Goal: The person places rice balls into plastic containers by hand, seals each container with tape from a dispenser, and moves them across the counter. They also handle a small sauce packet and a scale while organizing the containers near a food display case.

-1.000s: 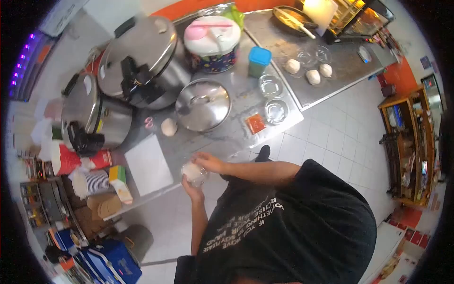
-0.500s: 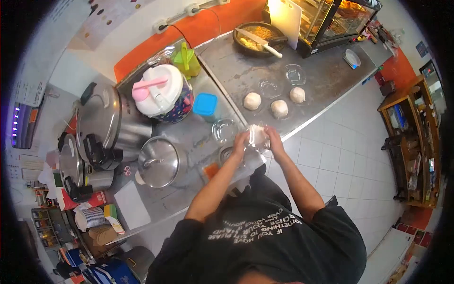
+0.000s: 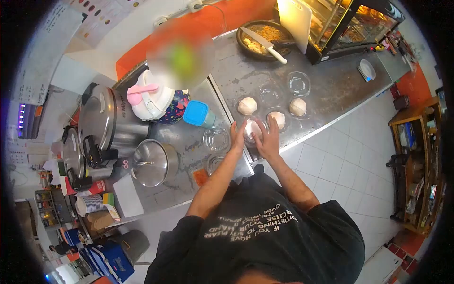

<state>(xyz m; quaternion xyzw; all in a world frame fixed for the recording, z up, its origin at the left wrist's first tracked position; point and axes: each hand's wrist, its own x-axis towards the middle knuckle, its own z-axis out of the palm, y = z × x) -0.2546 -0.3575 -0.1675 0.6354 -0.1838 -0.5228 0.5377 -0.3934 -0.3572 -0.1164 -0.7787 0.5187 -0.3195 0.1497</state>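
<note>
- Far left of the table (image 3: pixel 227 75): two steel cookers (image 3: pixel 101 120) stand side by side. Just right of them and a little nearer is a pot under a steel lid (image 3: pixel 152 161).
- Right of the pot: a blue-lidded tub (image 3: pixel 195 113), with an empty clear bowl (image 3: pixel 216 138) nearer than it and close to the left forearm.
- Left hand (image 3: pixel 236 136): open, fingers stretched towards the far side, palm laid against the left flank of the white ball (image 3: pixel 253 128).
- The white ball sits on the table near its near edge, hemmed in by both palms. It seems to rest in a clear bowl or wrap (the glare makes that hard to settle).
- Right hand (image 3: pixel 269 139): also open, fingers together and slightly curved, pressed to the ball's right flank. Neither hand closes around it.
- How to do this well, as I judge it: press evenly from both sides so the ball does not flatten or skid. Low wrists will stop the fingers knocking the nearest finished ball (image 3: pixel 278 118), which lies just beyond the right fingertips.
- Farther right: two more balls (image 3: pixel 298 106) and empty clear bowls (image 3: pixel 299 83) share the same stretch of table.
- Far right: a pan of food (image 3: pixel 262 34) with a knife across it.
</note>
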